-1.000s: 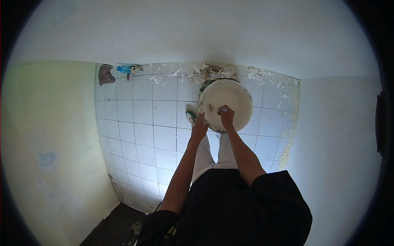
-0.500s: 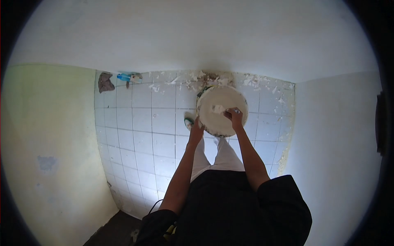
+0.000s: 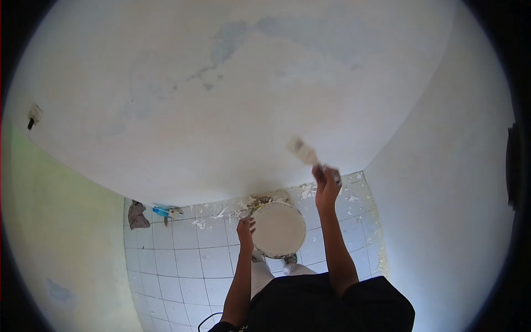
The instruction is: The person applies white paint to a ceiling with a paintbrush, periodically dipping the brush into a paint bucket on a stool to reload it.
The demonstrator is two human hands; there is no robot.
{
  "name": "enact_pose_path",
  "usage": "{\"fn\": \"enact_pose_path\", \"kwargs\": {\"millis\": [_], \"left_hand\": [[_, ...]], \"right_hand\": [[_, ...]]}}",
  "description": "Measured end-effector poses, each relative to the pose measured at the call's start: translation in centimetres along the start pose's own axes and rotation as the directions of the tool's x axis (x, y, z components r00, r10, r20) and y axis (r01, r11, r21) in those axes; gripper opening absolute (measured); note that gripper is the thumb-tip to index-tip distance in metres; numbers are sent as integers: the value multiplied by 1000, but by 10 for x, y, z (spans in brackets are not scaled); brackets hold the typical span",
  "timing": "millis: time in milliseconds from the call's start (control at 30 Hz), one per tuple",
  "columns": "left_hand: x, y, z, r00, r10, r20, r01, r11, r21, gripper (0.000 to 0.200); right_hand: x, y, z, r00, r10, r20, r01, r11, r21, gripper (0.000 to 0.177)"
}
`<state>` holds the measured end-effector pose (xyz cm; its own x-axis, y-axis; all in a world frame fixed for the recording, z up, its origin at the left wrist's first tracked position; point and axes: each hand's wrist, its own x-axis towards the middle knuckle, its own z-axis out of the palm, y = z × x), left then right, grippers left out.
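Note:
My right hand (image 3: 326, 185) is raised in front of the wall and grips a paintbrush (image 3: 303, 150) whose white-loaded bristles point up and left, close to the wall (image 3: 221, 99). My left hand (image 3: 245, 229) hangs lower, at the left rim of a round bucket (image 3: 278, 230) of white paint that stands on the tiled floor by my feet. Nothing is in the left hand; its fingers are loosely apart.
The wall has bluish worn patches in its upper part. A dark rag (image 3: 135, 216) and a blue tool (image 3: 163, 211) lie on the white floor tiles (image 3: 177, 260) along the wall's foot, among paint flakes. A side wall (image 3: 442, 182) stands to the right, and a small fitting (image 3: 34, 115) sits at far left.
My right hand lifted the brush out of the bucket and up toward the wall. The view tilted upward, so the bucket and floor now lie low in the frame. My left hand stayed by the bucket's rim.

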<state>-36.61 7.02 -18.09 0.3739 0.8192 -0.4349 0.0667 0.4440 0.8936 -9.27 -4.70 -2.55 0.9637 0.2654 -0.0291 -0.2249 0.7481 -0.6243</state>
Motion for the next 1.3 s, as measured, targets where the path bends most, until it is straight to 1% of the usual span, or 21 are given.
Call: {"fn": "enact_pose_path", "kwargs": {"millis": [33, 67, 133, 200, 300, 333, 400, 433, 500, 567, 600, 667, 733, 900, 967, 1033, 1067, 1100, 1167, 1233, 1300], "left_hand": [[1, 13, 8, 999, 40, 20, -39, 998, -40, 25], [-4, 32, 19, 997, 64, 35, -62, 996, -57, 23], [-8, 58, 32, 995, 88, 54, -84, 994, -75, 22], [-10, 73, 39, 991, 117, 67, -110, 989, -96, 21], [-11, 88, 44, 986, 155, 65, -148, 983, -111, 20], [-13, 93, 45, 983, 172, 70, -161, 978, -134, 22], [-16, 96, 44, 979, 192, 72, -179, 971, -157, 26], [-14, 99, 42, 979, 197, 57, -185, 969, -164, 25], [-13, 105, 36, 980, 198, 38, -189, 967, -170, 24], [-16, 112, 32, 976, 219, -12, -217, 954, -207, 18], [-15, 111, 28, 975, 221, -15, -219, 953, -207, 18], [-15, 108, 20, 978, 207, -28, -208, 958, -195, 25], [-15, 103, 15, 975, 220, -33, -222, 957, -189, 26], [-32, 93, 13, 969, 243, -51, -249, 955, -164, 25], [-40, 87, 13, 966, 249, -63, -256, 952, -168, 25], [-44, 83, 17, 966, 249, -73, -257, 953, -158, 25], [-46, 81, 18, 966, 245, -82, -255, 955, -152, 25], [-45, 83, 15, 967, 243, -82, -253, 955, -153, 25], [-31, 101, -6, 972, 219, -88, -230, 960, -159, 25], [-27, 103, -6, 972, 219, -84, -230, 959, -165, 22], [-25, 106, -1, 972, 221, -75, -231, 958, -169, 19]], "right_hand": [[20, -8, 23, 995, -99, -26, 98, 995, -18, 8], [32, -24, 55, 980, -201, -10, 201, 979, -20, 7], [60, -40, 102, 958, -285, -41, 285, 958, 10, 9], [81, -50, 139, 924, -382, 22, 381, 923, 46, 9], [104, -54, 179, 893, -445, 72, 440, 895, 76, 8], [106, -56, 189, 892, -446, 74, 440, 894, 82, 8], [105, -61, 201, 853, -518, 60, 514, 855, 68, 7], [106, -62, 206, 855, -515, 61, 511, 857, 69, 7], [108, -61, 211, 810, -586, 25, 586, 810, 4, 5], [112, -61, 211, 805, -593, 24, 593, 805, -7, 5], [114, -60, 210, 797, -604, 22, 604, 797, -16, 5], [116, -57, 209, 797, -603, 20, 603, 797, -17, 5], [116, -56, 210, 798, -602, 16, 603, 798, -16, 5], [107, -54, 213, 774, -630, 68, 626, 776, 72, 5], [100, -58, 214, 779, -623, 67, 619, 782, 72, 4], [101, -59, 213, 783, -612, 111, 600, 790, 127, 3], [100, -58, 217, 780, -613, 124, 600, 790, 126, 3], [96, -53, 226, 781, -612, 124, 599, 791, 124, 3], [83, -28, 267, 780, -593, 198, 576, 805, 143, 3], [77, -12, 283, 781, -578, 234, 558, 816, 152, 2], [73, -4, 293, 744, -591, 310, 602, 795, 70, 2]]}}
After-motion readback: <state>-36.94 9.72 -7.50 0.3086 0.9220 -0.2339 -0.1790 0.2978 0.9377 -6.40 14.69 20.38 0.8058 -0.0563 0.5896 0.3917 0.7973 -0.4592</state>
